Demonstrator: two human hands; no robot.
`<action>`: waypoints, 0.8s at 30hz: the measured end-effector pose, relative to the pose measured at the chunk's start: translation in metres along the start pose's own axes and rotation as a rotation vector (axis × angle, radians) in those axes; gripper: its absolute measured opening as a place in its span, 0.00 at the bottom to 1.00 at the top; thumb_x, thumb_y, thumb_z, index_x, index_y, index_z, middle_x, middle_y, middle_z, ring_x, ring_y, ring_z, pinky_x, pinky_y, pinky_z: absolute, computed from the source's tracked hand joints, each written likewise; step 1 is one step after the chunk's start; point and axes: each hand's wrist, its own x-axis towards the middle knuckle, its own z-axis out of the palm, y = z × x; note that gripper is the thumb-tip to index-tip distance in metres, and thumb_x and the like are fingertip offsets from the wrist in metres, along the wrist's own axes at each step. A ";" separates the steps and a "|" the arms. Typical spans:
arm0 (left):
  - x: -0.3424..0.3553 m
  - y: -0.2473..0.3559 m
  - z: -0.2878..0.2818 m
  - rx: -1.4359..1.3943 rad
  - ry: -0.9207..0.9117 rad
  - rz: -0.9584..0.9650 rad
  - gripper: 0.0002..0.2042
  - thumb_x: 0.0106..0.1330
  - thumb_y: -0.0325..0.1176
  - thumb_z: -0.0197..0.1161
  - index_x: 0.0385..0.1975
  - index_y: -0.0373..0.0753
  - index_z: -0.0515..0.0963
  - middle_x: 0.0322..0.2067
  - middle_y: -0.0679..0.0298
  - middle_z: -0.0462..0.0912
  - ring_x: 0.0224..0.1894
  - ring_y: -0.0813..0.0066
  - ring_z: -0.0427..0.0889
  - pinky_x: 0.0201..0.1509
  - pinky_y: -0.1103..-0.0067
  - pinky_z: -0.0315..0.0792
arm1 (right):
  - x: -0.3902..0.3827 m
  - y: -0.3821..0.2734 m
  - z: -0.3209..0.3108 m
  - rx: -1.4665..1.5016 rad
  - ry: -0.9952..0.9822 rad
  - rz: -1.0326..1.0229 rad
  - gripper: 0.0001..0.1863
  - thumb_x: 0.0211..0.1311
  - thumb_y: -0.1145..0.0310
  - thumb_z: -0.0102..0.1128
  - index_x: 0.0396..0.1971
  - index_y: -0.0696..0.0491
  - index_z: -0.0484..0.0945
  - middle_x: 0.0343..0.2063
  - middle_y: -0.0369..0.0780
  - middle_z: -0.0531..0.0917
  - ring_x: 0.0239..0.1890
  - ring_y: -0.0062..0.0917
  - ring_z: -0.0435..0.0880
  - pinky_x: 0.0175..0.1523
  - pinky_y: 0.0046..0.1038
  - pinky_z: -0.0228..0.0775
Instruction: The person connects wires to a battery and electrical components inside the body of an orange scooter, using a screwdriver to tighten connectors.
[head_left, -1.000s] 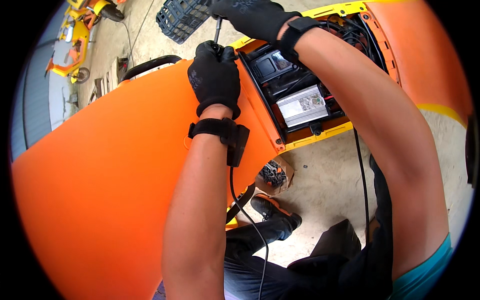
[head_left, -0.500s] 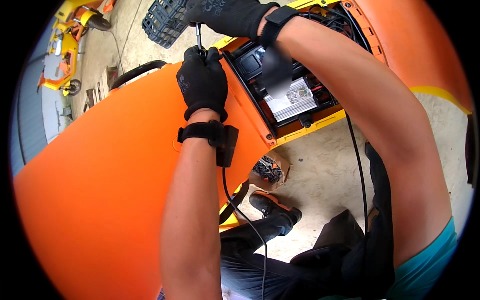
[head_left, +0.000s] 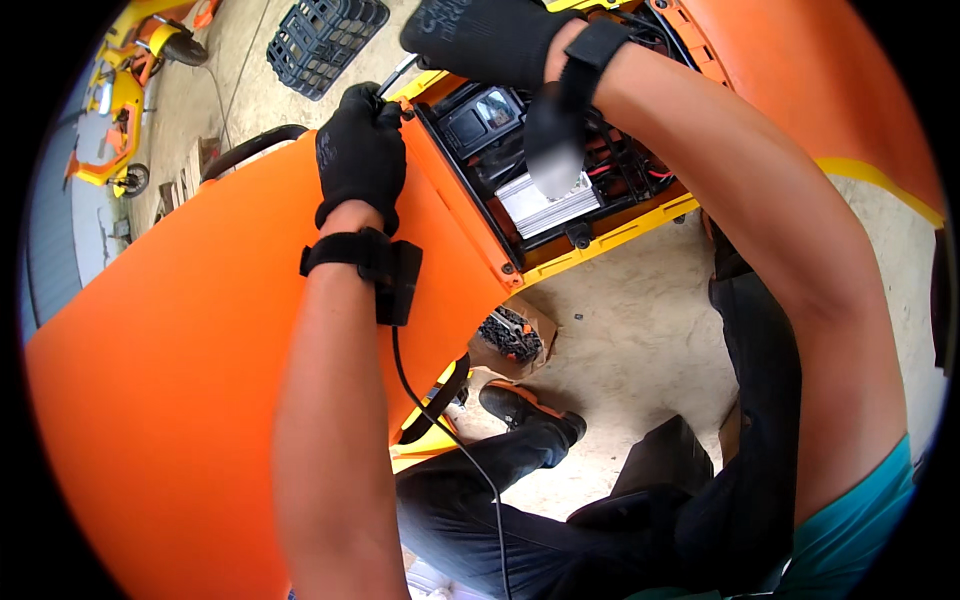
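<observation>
My left hand, in a black glove, is closed on a slim silver-shafted tool at the upper corner of the orange body panel. My right hand, also gloved, grips the tool's upper end, its fingertips partly hidden. Just right of my left hand is an open bay with a yellow rim, holding a black case with a small window, a ribbed silver box and cables. A blurred dark patch below my right wrist covers part of it.
Orange-and-yellow vehicles stand at the upper left beside a grey wall. A black crate lies on the concrete floor. A cardboard box of small parts sits below the panel, near my legs and shoe.
My left hand has shifted leftward in view, along with the bay and panel. The silver shaft now leans further right, and my right hand sits right of where it was half a second ago.
</observation>
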 end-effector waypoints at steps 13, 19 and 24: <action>0.025 -0.024 -0.009 0.161 -0.131 0.254 0.13 0.66 0.28 0.60 0.51 0.41 0.75 0.36 0.51 0.86 0.41 0.56 0.86 0.42 0.69 0.76 | -0.060 -0.111 0.035 0.824 0.143 0.038 0.09 0.62 0.70 0.57 0.29 0.60 0.80 0.26 0.48 0.84 0.26 0.32 0.87 0.30 0.30 0.80; 0.025 -0.029 -0.023 0.242 -0.234 0.255 0.14 0.68 0.26 0.56 0.53 0.39 0.74 0.34 0.55 0.86 0.38 0.62 0.86 0.42 0.71 0.77 | -0.048 -0.146 0.033 1.797 -0.126 0.469 0.05 0.63 0.78 0.57 0.36 0.63 0.76 0.32 0.46 0.85 0.27 0.28 0.86 0.30 0.28 0.81; 0.037 -0.034 -0.043 -0.168 -0.519 0.156 0.17 0.69 0.27 0.56 0.57 0.35 0.71 0.41 0.59 0.84 0.41 0.69 0.85 0.44 0.77 0.79 | -0.050 -0.129 0.019 1.138 -0.028 0.079 0.09 0.57 0.81 0.63 0.38 0.64 0.76 0.37 0.46 0.84 0.29 0.29 0.86 0.31 0.27 0.81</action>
